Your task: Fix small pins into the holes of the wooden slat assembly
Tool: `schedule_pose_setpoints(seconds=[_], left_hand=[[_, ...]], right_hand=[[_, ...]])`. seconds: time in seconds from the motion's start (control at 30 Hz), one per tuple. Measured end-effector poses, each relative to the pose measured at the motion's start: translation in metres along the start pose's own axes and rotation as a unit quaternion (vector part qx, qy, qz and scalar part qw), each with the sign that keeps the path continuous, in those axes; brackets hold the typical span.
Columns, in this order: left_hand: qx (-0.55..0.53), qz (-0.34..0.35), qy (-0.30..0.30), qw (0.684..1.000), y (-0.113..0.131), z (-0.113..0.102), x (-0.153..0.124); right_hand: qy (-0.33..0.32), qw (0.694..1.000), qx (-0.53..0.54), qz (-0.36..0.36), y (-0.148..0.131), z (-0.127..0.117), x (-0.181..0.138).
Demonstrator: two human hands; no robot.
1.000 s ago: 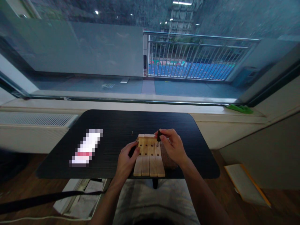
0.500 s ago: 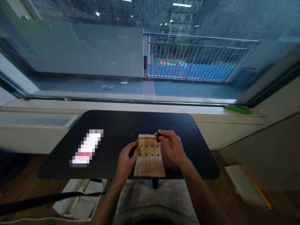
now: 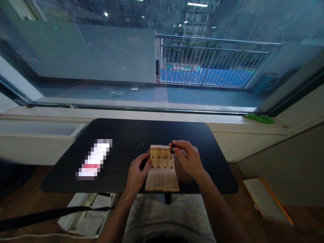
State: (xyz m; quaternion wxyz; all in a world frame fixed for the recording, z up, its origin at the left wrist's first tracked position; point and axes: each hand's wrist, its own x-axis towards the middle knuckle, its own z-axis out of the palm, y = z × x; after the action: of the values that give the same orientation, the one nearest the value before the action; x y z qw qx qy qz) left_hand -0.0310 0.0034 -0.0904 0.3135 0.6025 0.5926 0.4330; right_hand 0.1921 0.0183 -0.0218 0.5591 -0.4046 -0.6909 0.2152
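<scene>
In front of me several pale wooden slats (image 3: 162,180) lie side by side, flaring towards my edge of the table, with two rows of round dark holes across them. My left hand (image 3: 138,170) grips their left edge, thumb on top near the holes. Between the fingertips of my right hand (image 3: 188,157) is a small black-handled screwdriver (image 3: 172,147), held tilted. Its thin metal tip points down at the upper hole of the rightmost slat. A brown rough-looking block (image 3: 182,172) shows beside and partly under the slats, half hidden by my right hand.
The black table (image 3: 126,130) has rounded corners. A blurred-out bright rectangle (image 3: 95,158) lies at its left, and a thin stick-like piece (image 3: 143,144) beyond the slats. A green cloth (image 3: 258,118) rests on the windowsill. Below the table at left stands an open box (image 3: 86,216).
The screwdriver's handle leans a little differently in my right fingers, its tip still at the same hole. My left hand keeps its grip; the whole view has shifted slightly.
</scene>
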Motion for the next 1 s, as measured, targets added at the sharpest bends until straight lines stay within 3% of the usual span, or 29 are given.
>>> schedule_pose_setpoints(seconds=[0.47, 1.0], left_hand=[[0.003, 0.0, 0.0, 1.0, 0.001, 0.0004, 0.0006], [0.002, -0.007, 0.008, 1.0, -0.0011, 0.0012, 0.0002]], right_hand=[[-0.007, 0.999, -0.004, -0.032, 0.0014, -0.0035, -0.006], [-0.029, 1.0, -0.005, -0.002, 0.005, -0.0013, -0.0047]])
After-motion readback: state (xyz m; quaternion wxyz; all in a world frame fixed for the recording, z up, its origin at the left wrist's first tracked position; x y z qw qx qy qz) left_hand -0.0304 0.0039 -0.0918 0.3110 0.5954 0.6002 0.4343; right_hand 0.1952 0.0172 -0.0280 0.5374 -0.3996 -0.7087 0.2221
